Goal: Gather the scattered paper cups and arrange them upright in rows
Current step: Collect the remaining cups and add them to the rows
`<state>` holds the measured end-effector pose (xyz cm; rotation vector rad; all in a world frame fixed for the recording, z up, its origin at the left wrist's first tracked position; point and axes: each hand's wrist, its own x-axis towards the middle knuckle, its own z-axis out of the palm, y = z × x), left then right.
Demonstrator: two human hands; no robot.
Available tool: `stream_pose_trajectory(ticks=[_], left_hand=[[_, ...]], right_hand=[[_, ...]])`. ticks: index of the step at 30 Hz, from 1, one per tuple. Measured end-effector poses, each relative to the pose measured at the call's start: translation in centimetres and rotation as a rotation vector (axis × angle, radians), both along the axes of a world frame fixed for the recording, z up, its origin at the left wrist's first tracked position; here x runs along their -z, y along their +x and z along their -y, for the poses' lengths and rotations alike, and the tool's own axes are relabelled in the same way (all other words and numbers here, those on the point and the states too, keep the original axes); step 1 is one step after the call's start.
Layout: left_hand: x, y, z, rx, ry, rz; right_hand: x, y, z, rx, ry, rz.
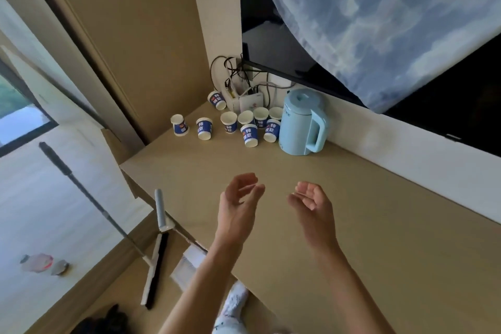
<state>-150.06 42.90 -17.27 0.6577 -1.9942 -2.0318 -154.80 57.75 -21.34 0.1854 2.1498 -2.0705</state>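
A wide tan countertop (352, 225) fills the lower right; above it a dark television (284, 43) is partly draped by a blue-and-white cloth (379, 22); a pale blue kettle (301, 123) stands near the back wall; a long-handled squeegee (108, 214) leans at the counter's left edge. The paper cups (249, 127) sit at the far corner just left of the kettle, some rim-up, others inverted, one lying tilted by the cables (235, 73). The left hand (238, 206) and right hand (314, 203) hover above bare counter, well apart from the cups, fingers loosely curled, grasping nothing.
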Motion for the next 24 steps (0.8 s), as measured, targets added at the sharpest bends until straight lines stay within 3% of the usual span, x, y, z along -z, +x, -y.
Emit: stream_pose_trajectory(ticks=[7,14,24], left_hand=[[4.4,-10.9,7.3,0.133,0.081,0.15],[11.9,-23.2,12.6,0.134,0.035,0.407],[21.1,-35.5,14.9,0.224,-0.494,0.68]], right_hand=[[0.7,-5.1,4.3,0.128,0.103,0.101],[2.4,-8.2,7.3,0.214,0.172,0.144],[5.1,-7.2,5.5,0.33,0.264,0.253]])
